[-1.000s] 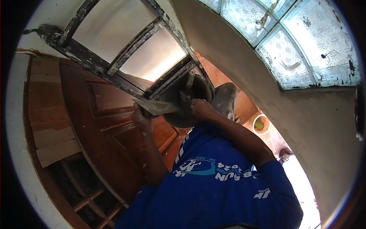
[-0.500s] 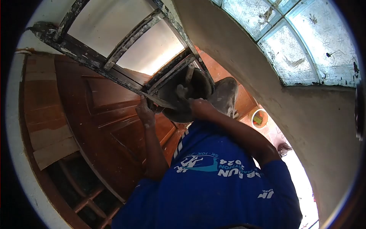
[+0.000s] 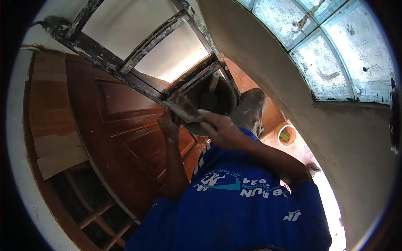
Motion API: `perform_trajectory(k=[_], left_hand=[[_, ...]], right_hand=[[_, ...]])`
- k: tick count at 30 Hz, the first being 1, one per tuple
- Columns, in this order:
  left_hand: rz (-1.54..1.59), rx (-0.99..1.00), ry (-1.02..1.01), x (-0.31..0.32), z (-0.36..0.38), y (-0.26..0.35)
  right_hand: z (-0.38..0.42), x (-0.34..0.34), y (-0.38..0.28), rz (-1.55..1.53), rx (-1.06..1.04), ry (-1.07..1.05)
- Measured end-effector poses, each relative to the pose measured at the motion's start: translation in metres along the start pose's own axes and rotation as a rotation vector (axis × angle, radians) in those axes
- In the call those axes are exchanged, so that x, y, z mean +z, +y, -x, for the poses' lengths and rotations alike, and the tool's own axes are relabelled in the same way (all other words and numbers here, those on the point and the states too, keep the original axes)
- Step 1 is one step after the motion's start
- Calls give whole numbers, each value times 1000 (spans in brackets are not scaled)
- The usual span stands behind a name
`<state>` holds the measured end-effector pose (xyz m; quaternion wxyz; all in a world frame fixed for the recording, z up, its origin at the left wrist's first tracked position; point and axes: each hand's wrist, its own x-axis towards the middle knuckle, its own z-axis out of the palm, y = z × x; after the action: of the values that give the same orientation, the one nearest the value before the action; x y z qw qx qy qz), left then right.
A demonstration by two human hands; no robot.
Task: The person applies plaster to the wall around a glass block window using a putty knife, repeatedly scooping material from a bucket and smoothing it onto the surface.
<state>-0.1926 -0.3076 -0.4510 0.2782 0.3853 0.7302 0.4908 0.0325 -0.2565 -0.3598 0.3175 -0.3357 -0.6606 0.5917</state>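
Observation:
My right hand [image 3: 220, 127] is closed round the handle of a flat-bladed tool [image 3: 187, 108], whose blurred blade lies over the near left side of a dark bucket [image 3: 228, 98]. To the left, my left hand [image 3: 168, 124] has its fingers wrapped round something at the blade's left, close to the ladder's lower end; what it holds is too dark to make out. Inside the bucket rests a grey, smeared stick-like handle [image 3: 214, 83]. A paint-spattered ladder [image 3: 155, 41] stands just beyond both hands.
A brown panelled door [image 3: 125, 104] with cardboard [image 3: 54, 108] beside it is on the left. On the right are a plastered wall [image 3: 268, 62] and a glass-block window [image 3: 322, 62]. A small round container [image 3: 286, 135] stands on the tiled floor at lower right.
My right hand has lifted the tool from the bucket's inside toward its near left rim, and the blade is now angled up-left. The view has shifted slightly.

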Motion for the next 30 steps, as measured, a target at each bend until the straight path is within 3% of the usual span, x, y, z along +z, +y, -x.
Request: perform_trajectory(k=[3, 6, 9, 12, 15, 18, 21, 23, 25, 27, 30], left_hand=[[-213, 303, 88, 8, 0, 10], [-805, 783, 442, 1, -3, 16], [179, 185, 192, -11, -8, 34], [652, -157, 278, -16, -17, 42], [500, -197, 243, -13, -19, 49], [-715, 226, 186, -8, -20, 25], [538, -328, 356, 14, -21, 47], [-16, -46, 325, 9, -22, 39], [-38, -80, 353, 5, -25, 45], [475, -423, 441, 0, -33, 73], [310, -378, 352, -5, -37, 64]], right_hand=[[4, 17, 19, 94, 77, -63], [0, 14, 74, 346, 102, -104], [-3, 3, 123, 327, 335, -189], [-10, -2, 107, 378, 355, -153], [-5, -7, 52, 149, 244, -80], [0, -7, 4, 7, 66, -68], [3, 1, 11, 37, 60, -31], [3, 4, 68, 171, 185, -121], [-1, -4, 93, 224, 394, -193], [-11, -12, 94, 196, 681, -249], [-8, -19, 70, 204, 257, -57]])
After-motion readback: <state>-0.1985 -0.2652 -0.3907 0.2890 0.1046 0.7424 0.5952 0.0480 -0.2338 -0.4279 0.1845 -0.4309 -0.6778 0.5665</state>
